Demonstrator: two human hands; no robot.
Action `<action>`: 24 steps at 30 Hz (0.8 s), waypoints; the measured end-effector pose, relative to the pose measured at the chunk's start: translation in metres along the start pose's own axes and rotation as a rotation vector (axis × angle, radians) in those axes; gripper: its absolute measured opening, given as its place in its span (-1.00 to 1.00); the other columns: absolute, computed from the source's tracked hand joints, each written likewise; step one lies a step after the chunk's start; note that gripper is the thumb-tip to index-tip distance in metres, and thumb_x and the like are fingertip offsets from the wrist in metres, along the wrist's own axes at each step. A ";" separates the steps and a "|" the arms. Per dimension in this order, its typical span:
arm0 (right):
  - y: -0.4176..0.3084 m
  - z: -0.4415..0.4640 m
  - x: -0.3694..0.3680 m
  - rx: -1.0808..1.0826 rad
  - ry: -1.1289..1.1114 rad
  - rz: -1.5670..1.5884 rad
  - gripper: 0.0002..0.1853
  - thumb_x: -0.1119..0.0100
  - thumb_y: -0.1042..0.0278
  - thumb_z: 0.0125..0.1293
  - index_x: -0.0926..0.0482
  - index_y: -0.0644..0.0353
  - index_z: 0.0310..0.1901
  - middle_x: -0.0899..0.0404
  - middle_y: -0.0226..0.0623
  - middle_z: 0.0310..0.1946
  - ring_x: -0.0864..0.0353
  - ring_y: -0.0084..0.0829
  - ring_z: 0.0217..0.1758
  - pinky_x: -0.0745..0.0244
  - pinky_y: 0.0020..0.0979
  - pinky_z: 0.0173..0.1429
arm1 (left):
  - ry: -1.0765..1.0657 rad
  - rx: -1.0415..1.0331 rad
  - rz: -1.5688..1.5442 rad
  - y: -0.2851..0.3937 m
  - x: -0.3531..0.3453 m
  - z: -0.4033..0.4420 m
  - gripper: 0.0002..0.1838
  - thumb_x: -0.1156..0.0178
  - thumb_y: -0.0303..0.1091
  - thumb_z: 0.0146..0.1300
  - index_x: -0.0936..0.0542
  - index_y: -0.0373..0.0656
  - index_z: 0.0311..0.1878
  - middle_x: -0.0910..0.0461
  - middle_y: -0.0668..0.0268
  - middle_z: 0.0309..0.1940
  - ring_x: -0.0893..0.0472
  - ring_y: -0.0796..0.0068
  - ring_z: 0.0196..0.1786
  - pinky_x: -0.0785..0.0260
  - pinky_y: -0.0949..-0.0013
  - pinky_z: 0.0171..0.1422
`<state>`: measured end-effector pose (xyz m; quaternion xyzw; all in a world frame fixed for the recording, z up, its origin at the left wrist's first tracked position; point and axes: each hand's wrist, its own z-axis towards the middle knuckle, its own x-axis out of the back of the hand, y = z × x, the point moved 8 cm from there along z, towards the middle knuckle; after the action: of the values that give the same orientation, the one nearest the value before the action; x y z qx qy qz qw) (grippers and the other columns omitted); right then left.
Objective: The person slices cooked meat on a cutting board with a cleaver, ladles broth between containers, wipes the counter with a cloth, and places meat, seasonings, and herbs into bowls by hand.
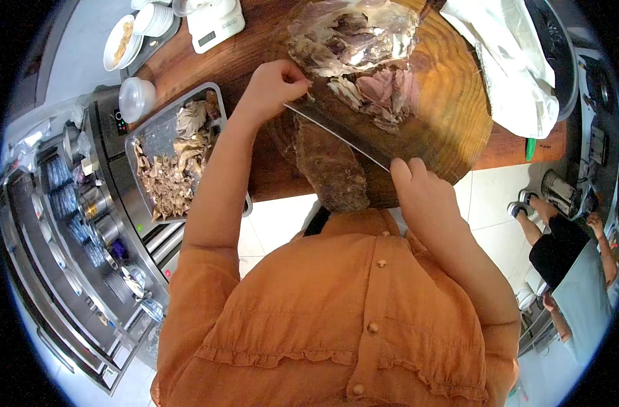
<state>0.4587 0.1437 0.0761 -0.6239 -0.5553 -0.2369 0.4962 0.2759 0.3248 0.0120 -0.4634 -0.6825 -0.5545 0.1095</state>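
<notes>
My right hand [418,186] is wrapped round the handle end of a cleaver [347,139], whose blade reaches up and left across the round wooden chopping block [458,129]. Near the blade's far end, my left hand [277,87] is closed in a pinch; what its fingertips hold is too small to make out. Sliced pinkish meat [389,91] lies on the block just beyond the blade. Behind the slices sits a large pale piece of meat [353,37]. A brown, rough slab [333,166] lies on the near side of the blade, partly covered by it.
Left of the block stands a clear tray [134,146] of cut meat, with a plastic tub [136,100], white scale [214,26] and bowls [153,20] beyond. A white cloth or bag [516,74] lies right. Another person [560,251] is at far right.
</notes>
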 end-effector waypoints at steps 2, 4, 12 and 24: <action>0.000 0.003 -0.003 -0.043 -0.048 -0.013 -0.88 0.05 0.46 0.19 -0.31 0.20 -0.23 -0.46 -0.12 -0.38 -0.63 -0.14 -0.40 -0.57 -0.22 -0.41 | 0.034 -0.016 0.026 0.000 0.002 0.001 -0.65 -0.26 -0.17 -0.08 -0.62 -0.32 -0.37 -0.60 0.14 -0.48 -0.58 0.36 -0.36 -0.40 0.33 -0.19; 0.001 0.003 -0.003 -0.086 -0.098 -0.029 -0.88 0.05 0.47 0.19 -0.32 0.20 -0.23 -0.47 -0.09 -0.36 -0.63 -0.11 -0.40 -0.57 -0.20 -0.40 | 0.068 -0.018 0.048 0.002 0.005 0.000 -0.69 -0.25 -0.19 -0.05 -0.62 -0.30 -0.38 -0.60 0.19 -0.48 -0.56 0.42 -0.37 -0.38 0.38 -0.19; 0.043 -0.039 0.001 -0.171 -0.113 0.048 -0.78 0.01 0.54 0.17 -0.31 0.22 -0.13 -0.45 -0.05 -0.29 -0.54 0.04 -0.34 -0.48 -0.09 -0.32 | 0.378 0.155 -0.362 -0.064 0.059 -0.049 -0.69 -0.34 -0.24 0.07 -0.59 -0.30 -0.25 -0.55 0.34 -0.35 -0.50 0.52 -0.26 -0.35 0.40 -0.08; -0.006 -0.013 0.014 -0.017 0.004 0.050 -0.71 0.02 0.47 0.16 -0.33 0.21 -0.05 -0.43 -0.09 -0.28 -0.59 -0.09 -0.31 -0.55 -0.19 -0.33 | 0.585 -0.188 0.386 -0.034 0.009 -0.131 -0.64 -0.04 -0.66 -0.07 -0.49 -0.22 -0.13 -0.48 0.10 -0.05 -0.44 0.03 0.03 -0.22 0.09 0.18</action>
<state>0.4607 0.1377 0.0952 -0.6413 -0.5364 -0.2303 0.4980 0.1979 0.2182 0.0432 -0.4137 -0.4683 -0.6930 0.3595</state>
